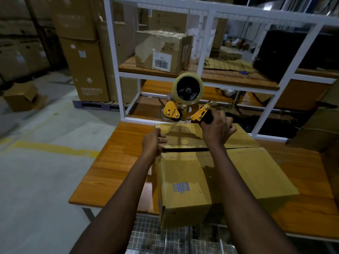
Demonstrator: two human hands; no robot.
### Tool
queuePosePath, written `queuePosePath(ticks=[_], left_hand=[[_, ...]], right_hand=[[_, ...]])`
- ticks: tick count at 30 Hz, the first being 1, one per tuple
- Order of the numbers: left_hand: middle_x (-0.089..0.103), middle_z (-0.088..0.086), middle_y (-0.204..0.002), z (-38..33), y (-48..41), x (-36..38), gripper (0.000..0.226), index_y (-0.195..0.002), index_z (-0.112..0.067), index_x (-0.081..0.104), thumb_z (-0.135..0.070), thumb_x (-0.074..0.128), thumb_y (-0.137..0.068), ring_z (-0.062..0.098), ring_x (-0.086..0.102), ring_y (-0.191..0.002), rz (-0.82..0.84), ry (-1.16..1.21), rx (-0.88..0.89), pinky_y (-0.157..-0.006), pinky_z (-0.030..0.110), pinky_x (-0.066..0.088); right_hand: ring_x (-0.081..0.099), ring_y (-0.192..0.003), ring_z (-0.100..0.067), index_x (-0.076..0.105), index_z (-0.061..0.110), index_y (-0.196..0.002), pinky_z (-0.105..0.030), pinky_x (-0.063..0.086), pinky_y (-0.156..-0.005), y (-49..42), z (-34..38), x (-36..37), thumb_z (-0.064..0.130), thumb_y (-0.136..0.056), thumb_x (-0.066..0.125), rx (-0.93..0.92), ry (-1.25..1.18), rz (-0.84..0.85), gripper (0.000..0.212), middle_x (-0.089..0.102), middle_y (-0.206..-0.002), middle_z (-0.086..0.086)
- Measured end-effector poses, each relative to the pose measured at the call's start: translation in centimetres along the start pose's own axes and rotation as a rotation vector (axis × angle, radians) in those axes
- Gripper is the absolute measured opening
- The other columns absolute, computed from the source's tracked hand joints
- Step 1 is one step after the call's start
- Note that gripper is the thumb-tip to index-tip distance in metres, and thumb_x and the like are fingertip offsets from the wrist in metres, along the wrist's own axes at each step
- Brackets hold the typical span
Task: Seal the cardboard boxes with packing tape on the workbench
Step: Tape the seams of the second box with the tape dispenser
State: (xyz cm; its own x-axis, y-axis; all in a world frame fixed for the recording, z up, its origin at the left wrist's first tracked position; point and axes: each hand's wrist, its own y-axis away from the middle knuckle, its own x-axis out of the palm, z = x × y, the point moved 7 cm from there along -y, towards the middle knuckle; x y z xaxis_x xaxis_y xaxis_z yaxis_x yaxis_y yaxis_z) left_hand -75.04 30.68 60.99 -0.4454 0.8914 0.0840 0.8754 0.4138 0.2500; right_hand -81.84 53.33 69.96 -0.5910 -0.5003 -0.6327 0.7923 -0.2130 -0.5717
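Lighting was dim. Grey concrete floor (36, 180) had a worn yellow line (55, 149). Wood-top workbench (113, 162) stood against a white steel shelf frame (207, 43) with wooden shelves (238, 80). Tall stacked cartons (82, 61) sat on a pallet (95, 105) left of it.

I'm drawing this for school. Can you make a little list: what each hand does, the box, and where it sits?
left hand: grips the box at its left edge, by the seam
right hand: grips the tape gun, over the box's far end
box: flaps down, seam a dark gap, not taped
place: on the wooden bench
behind: white rack holding a torn box
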Motion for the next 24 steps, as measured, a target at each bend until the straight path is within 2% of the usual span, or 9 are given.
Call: queuePosePath(ticks=[1,3,5,7,11,15,20,24], left_hand=[[0.066,0.003,-0.070,0.3,0.0,1.1,0.044,-0.097,-0.007,0.064,-0.045,0.040,-0.100,0.011,0.043,-0.040,0.122,0.119,-0.146,-0.037,0.018,0.027],[0.070,0.004,-0.071,0.4,0.2,3.2,0.058,-0.110,-0.004,0.061,-0.054,0.034,-0.100,0.008,0.041,-0.036,0.320,0.274,-0.296,-0.033,0.013,0.027],[0.072,0.005,-0.077,0.2,0.4,4.7,0.060,-0.110,-0.005,0.061,-0.056,0.031,-0.100,0.009,0.043,-0.035,0.427,0.374,-0.340,-0.032,0.011,0.026],[0.072,0.002,-0.075,-0.1,0.6,5.6,0.056,-0.103,-0.007,0.062,-0.054,0.032,-0.100,0.008,0.043,-0.034,0.466,0.454,-0.357,-0.031,0.011,0.024],[0.069,-0.002,-0.067,-0.3,1.0,6.2,0.037,-0.091,-0.010,0.061,-0.041,0.043,-0.101,0.005,0.043,-0.034,0.500,0.618,-0.390,-0.029,0.012,0.023],[0.062,-0.005,-0.053,-0.4,0.9,6.5,0.023,-0.086,-0.012,0.056,-0.024,0.043,-0.102,0.001,0.040,-0.031,0.492,0.688,-0.411,-0.027,0.009,0.022],[0.059,-0.005,-0.052,-0.2,0.4,6.4,0.028,-0.079,-0.012,0.056,-0.030,0.050,-0.099,0.001,0.038,-0.031,0.402,0.745,-0.403,-0.028,0.009,0.023],[0.043,-0.006,-0.042,0.1,0.5,5.7,0.036,-0.072,-0.011,0.055,-0.028,0.048,-0.102,0.001,0.035,-0.029,0.333,0.578,-0.377,-0.030,0.007,0.025]], right_hand=[[0.045,-0.111,-0.028,0.060,0.035,-0.120,-0.045,0.028,-0.094,-0.2,0.3,-0.1,0.035,-0.081,0.074,0.001,-0.011,-0.002,0.042,0.058,-0.116,0.003],[0.045,-0.113,-0.029,0.060,0.036,-0.120,-0.046,0.029,-0.095,-0.5,0.7,-0.1,0.035,-0.081,0.074,0.006,-0.024,-0.002,0.042,0.058,-0.117,0.003],[0.045,-0.112,-0.030,0.060,0.037,-0.120,-0.046,0.029,-0.094,-0.6,1.1,-0.2,0.035,-0.081,0.074,0.005,-0.025,-0.008,0.041,0.058,-0.117,0.002],[0.046,-0.111,-0.029,0.060,0.036,-0.119,-0.046,0.029,-0.093,-0.6,1.2,-0.2,0.034,-0.081,0.074,0.005,-0.032,-0.012,0.040,0.058,-0.116,0.002],[0.045,-0.112,-0.029,0.059,0.037,-0.121,-0.046,0.030,-0.093,-0.6,0.9,0.3,0.034,-0.080,0.074,0.008,-0.010,0.003,0.044,0.058,-0.118,0.002],[0.046,-0.114,-0.029,0.059,0.038,-0.124,-0.047,0.030,-0.094,-0.4,0.8,0.6,0.031,-0.080,0.074,0.021,-0.021,0.023,0.047,0.058,-0.120,0.002],[0.045,-0.114,-0.029,0.060,0.035,-0.120,-0.047,0.031,-0.094,-0.3,0.6,0.9,0.034,-0.081,0.073,0.024,-0.029,0.032,0.041,0.058,-0.119,0.002],[0.045,-0.112,-0.028,0.059,0.035,-0.116,-0.046,0.031,-0.092,-0.1,0.2,1.2,0.033,-0.080,0.074,0.036,-0.037,0.062,0.039,0.058,-0.118,0.004]])
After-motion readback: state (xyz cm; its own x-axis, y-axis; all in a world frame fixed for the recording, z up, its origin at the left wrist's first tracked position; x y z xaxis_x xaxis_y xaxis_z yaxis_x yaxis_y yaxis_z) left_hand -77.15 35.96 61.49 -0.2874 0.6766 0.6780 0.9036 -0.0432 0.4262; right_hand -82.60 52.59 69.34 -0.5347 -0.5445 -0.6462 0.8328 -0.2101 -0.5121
